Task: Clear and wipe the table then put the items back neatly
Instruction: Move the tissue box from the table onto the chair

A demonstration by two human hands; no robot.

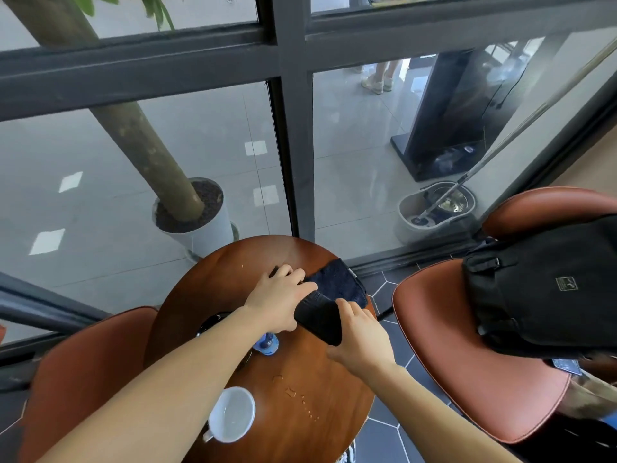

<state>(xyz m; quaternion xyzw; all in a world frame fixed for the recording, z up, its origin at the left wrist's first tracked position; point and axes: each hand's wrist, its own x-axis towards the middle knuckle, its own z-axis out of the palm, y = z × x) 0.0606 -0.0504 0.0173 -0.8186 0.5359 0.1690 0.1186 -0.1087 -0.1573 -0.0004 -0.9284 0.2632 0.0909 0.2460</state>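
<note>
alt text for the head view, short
Seen from above, both hands work a dark cloth on a round wooden table: the left hand presses it, the right hand grips its near end. A white mug stands nearer the viewer.

Left bare wood on the table [207, 295] from ten to twelve o'clock, and again from four to six, dotted there only with water drops [293, 392]. Blocked at seven by a white cup [232, 414], at centre by a blue bottle [267, 344], at one by the dark cloth [337, 285], pressed by the left hand [277, 302] and gripped by the right hand [360, 335]. Hemmed in beyond the rim: window post [293, 145] at twelve, brown chair [467, 345] with black backpack [541, 289] at three, another chair [83, 362] at nine.
</note>
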